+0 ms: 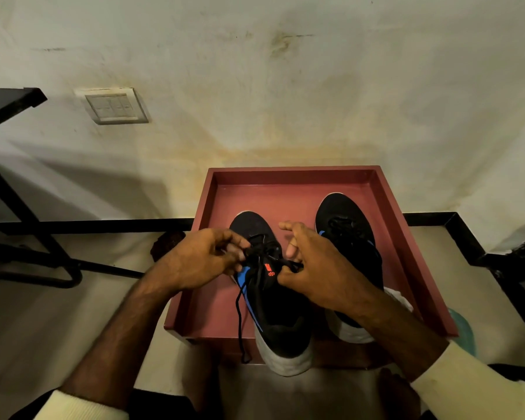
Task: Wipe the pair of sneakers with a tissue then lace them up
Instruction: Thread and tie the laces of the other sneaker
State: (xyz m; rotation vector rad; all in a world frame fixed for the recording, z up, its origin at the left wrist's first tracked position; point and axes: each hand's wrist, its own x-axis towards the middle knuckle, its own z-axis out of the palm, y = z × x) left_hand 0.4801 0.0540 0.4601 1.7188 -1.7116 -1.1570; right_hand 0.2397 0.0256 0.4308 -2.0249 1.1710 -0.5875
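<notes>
While left hand [200, 259] and right hand [312, 268] pinch the lace [240, 313] of the left sneaker [279, 313], the right forearm [391, 322] overlaps the right sneaker [346, 219] and tissue [399, 297].

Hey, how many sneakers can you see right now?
2. The left sneaker lies in the tray, heel past its near rim, left hand and right hand pinching its lace; the right sneaker sits beside it, partly behind the forearm.

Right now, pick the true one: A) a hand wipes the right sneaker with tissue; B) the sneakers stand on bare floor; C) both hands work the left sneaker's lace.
C: the left hand and right hand both pinch the black lace over the left sneaker, which sits in the red tray.
</notes>
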